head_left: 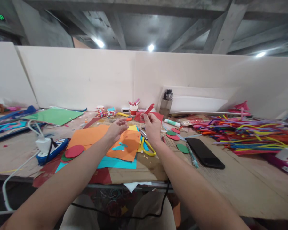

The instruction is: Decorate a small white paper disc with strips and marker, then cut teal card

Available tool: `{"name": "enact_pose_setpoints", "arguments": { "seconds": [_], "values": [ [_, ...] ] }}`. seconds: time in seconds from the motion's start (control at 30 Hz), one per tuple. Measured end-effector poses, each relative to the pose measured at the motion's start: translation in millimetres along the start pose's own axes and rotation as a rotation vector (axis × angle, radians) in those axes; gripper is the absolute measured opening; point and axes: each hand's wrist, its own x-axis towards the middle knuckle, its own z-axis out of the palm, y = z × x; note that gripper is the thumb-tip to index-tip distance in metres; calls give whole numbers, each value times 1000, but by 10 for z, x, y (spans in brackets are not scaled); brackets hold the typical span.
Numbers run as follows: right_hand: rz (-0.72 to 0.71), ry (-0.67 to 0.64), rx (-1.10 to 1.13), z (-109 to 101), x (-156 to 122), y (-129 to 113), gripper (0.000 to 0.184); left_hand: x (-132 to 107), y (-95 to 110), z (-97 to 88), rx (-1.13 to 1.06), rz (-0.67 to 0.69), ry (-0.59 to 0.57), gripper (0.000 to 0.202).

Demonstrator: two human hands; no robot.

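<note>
One red paper strip sits pinched in our right hand; we should grip lightly to prevent creasing. Our left hand, fingers parted, hovers near the orange paper.

Red paper strip: narrow, matt, visible portion straight and unfolded. Position: pinched between thumb and fingers of the right hand. Pose: tilted, free end projecting above the fingertips and leaning right. Lower end: hidden by the hand
</note>
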Motion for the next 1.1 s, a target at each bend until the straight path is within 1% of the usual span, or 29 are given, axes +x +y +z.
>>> {"name": "enact_pose_setpoints", "arguments": {
  "seconds": [0.23,0.5,1.1],
  "values": [
    [-8,-4,-21,-2,2,-4,24,36,-37,-38,-24,16,14,32],
    [-11,-5,-20,-1,-1,-10,23,38,-25,-44,-21,14,12,37],
    [-13,-2,-24,-8,-1,-22,24,16,-6,-19,1,-4,31,40]
  ]
}}
